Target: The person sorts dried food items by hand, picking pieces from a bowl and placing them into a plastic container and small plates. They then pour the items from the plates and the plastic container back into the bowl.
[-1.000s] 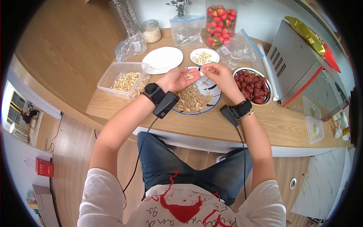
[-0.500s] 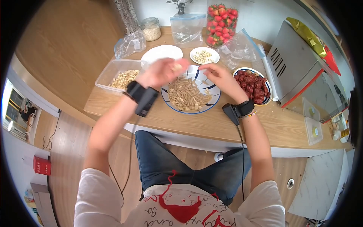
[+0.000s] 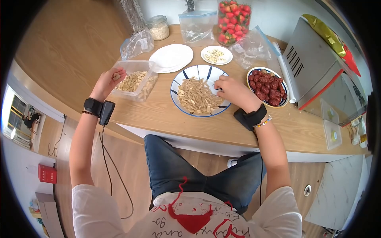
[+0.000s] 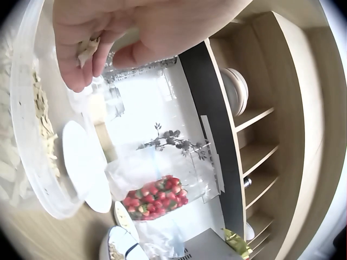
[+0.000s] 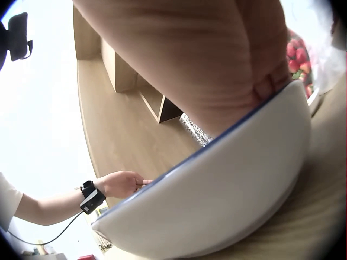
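Note:
My left hand (image 3: 106, 82) is beside the clear plastic box (image 3: 142, 94), over its left edge, palm turned up. A few pale dried pieces (image 4: 88, 50) lie against its loosely bent fingers. Similar pale dried slices (image 3: 133, 80) partly fill the box. At the right inner side of a white bowl with blue stripes (image 3: 214, 71) is my right hand (image 3: 237, 93), fingers bent down toward the contents. Slender beige-brown dried pieces (image 3: 196, 97) heap in that bowl. The bowl's rim hides the right fingertips in the right wrist view, so I cannot tell whether they pinch a piece.
Behind the bowl stand white plates (image 3: 172, 57) and a small dish of round pale pieces (image 3: 215, 55). Red dates fill a bowl (image 3: 271, 89) at the right, near a grey oven (image 3: 295, 59). Strawberries (image 3: 233, 23), zip bags (image 3: 198, 29) and a jar (image 3: 159, 28) line the back.
My left hand has swung left from above the striped bowl to the plastic box, carrying pale pieces. My right hand has dropped from beside the left hand's fingers to the striped bowl's contents.

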A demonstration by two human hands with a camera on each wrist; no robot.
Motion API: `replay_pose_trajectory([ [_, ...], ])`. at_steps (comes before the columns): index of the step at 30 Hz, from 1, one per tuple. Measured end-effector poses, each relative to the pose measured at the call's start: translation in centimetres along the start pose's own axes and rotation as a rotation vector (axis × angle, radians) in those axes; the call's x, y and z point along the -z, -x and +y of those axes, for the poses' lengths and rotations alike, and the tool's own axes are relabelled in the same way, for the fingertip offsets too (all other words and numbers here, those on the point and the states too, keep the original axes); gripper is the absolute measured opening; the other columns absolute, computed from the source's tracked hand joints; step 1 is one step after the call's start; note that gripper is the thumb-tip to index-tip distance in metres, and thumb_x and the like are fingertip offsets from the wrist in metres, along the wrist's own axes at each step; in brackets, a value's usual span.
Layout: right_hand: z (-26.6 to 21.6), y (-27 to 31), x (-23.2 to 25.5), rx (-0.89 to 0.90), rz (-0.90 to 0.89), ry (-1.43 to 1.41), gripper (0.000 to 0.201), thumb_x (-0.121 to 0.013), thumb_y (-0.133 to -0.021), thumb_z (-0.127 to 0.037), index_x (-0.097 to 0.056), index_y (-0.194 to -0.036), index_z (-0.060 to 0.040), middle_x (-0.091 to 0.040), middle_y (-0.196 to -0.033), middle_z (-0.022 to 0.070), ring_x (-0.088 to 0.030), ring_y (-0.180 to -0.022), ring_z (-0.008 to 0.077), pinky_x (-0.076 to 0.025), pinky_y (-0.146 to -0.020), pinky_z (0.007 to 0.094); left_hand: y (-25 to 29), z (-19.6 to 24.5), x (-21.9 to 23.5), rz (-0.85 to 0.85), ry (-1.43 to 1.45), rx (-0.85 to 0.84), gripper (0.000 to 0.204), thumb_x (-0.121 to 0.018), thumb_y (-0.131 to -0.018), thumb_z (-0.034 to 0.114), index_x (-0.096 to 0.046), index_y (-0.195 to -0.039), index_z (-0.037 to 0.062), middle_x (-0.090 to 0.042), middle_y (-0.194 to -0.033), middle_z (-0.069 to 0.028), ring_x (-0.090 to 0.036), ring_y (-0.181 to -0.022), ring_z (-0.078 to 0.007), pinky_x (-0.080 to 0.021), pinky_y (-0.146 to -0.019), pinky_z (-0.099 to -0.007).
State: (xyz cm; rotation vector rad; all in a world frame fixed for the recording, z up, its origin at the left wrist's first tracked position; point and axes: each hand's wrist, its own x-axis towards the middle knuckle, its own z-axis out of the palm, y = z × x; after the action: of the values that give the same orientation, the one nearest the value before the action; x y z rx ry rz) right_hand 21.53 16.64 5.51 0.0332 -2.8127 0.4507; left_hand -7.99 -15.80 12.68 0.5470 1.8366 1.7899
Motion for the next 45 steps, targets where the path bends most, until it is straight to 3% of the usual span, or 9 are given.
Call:
replay_pose_trajectory([
  [6,0.5,-0.5,-0.3,0.025,-0.027,-0.191,0.014,-0.056,-0.076,0.001,-0.061,-0.089,-0.0015,-0.058,-0.080,0.0112,-0.059,-0.074,0.0240,-0.048,-0.069,0.0330,0.5,0.3,-0.4,-0.066,-0.259,-0.056,0.041,-0.038,-0.096,0.023,-0.045,-0.126,-0.0051,-0.048,-0.129,-0.0158,-0.047,-0.120,-0.0199,-0.035,-0.102,-0.0302],
  [17,-0.3,-1.0,0.3,-0.043,-0.049,-0.346,0.013,-0.058,-0.080,-0.001,-0.061,-0.093,-0.0018,-0.059,-0.079,0.0087,-0.059,-0.073,0.0186,-0.048,-0.068,0.0288,0.8,1.5,-10.2,-0.128,0.323,-0.204,0.037,-0.040,-0.096,0.016,-0.043,-0.125,-0.0057,-0.045,-0.131,-0.0162,-0.041,-0.125,-0.0224,-0.032,-0.105,-0.0338],
  [23,-1.7,-2.5,2.8,-0.251,0.013,-0.661,0.017,-0.060,-0.085,-0.005,-0.062,-0.101,-0.0016,-0.063,-0.087,0.0002,-0.057,-0.082,0.0061,-0.047,-0.074,0.0213,-3.7,-3.6,-12.9,-0.556,1.028,-0.059,0.016,-0.045,-0.094,0.013,-0.054,-0.097,0.0009,-0.060,-0.090,-0.0060,-0.057,-0.082,-0.0143,-0.048,-0.076,-0.0263],
  [24,-2.2,-3.3,3.5,-0.266,0.041,-0.698,0.017,-0.060,-0.085,-0.005,-0.061,-0.101,-0.0014,-0.063,-0.088,0.0004,-0.058,-0.082,0.0064,-0.047,-0.074,0.0216,-3.0,-2.9,-14.4,-0.419,1.105,0.079,0.013,-0.048,-0.093,0.013,-0.052,-0.082,0.0062,-0.051,-0.070,0.0026,-0.048,-0.063,-0.0088,-0.044,-0.061,-0.0225],
  [27,-4.2,-6.1,6.1,-0.272,0.111,-0.785,0.019,-0.061,-0.086,-0.008,-0.060,-0.103,-0.0014,-0.063,-0.092,0.0020,-0.058,-0.085,0.0085,-0.046,-0.078,0.0230,-4.9,-5.5,-15.7,-0.629,1.322,0.334,0.025,-0.050,-0.090,0.017,-0.039,-0.068,0.0124,-0.031,-0.059,0.0057,-0.029,-0.047,-0.0048,-0.024,-0.041,-0.0188],
  [33,-10.6,-16.8,7.8,0.054,0.177,-0.670,0.021,-0.062,-0.085,-0.013,-0.062,-0.102,-0.0003,-0.064,-0.093,0.0045,-0.059,-0.085,0.0098,-0.047,-0.076,0.0243,-5.8,-7.9,-17.2,-0.756,1.249,0.199,0.028,-0.049,-0.092,0.021,-0.038,-0.067,0.0138,-0.032,-0.057,0.0050,-0.029,-0.045,-0.0052,-0.021,-0.039,-0.0195],
  [39,-12.8,-25.1,2.5,0.200,-0.127,-0.447,0.022,-0.063,-0.082,-0.018,-0.064,-0.096,-0.0012,-0.067,-0.085,0.0084,-0.063,-0.078,0.0166,-0.049,-0.070,0.0268,-5.4,-7.5,-16.1,-0.479,1.202,0.114,0.018,-0.049,-0.092,0.023,-0.047,-0.077,0.0120,-0.038,-0.061,0.0043,-0.036,-0.053,-0.0062,-0.027,-0.044,-0.0207],
  [42,-12.4,-23.1,3.5,0.192,-0.122,-0.334,0.022,-0.060,-0.083,-0.019,-0.064,-0.096,-0.0016,-0.066,-0.085,0.0121,-0.064,-0.076,0.0201,-0.049,-0.069,0.0291,-7.3,-10.2,-15.6,-0.729,1.286,0.007,0.015,-0.050,-0.091,0.024,-0.051,-0.085,0.0103,-0.046,-0.066,0.0033,-0.042,-0.059,-0.0079,-0.034,-0.051,-0.0225],
  [45,-11.7,-18.5,4.6,0.089,-0.217,-0.126,0.021,-0.061,-0.084,-0.016,-0.063,-0.100,-0.0030,-0.063,-0.080,0.0088,-0.060,-0.075,0.0165,-0.048,-0.069,0.0283,-6.0,-8.6,-16.2,-0.431,1.205,0.013,0.014,-0.051,-0.089,0.023,-0.052,-0.088,0.0089,-0.052,-0.075,0.0012,-0.047,-0.066,-0.0108,-0.038,-0.057,-0.0241],
])
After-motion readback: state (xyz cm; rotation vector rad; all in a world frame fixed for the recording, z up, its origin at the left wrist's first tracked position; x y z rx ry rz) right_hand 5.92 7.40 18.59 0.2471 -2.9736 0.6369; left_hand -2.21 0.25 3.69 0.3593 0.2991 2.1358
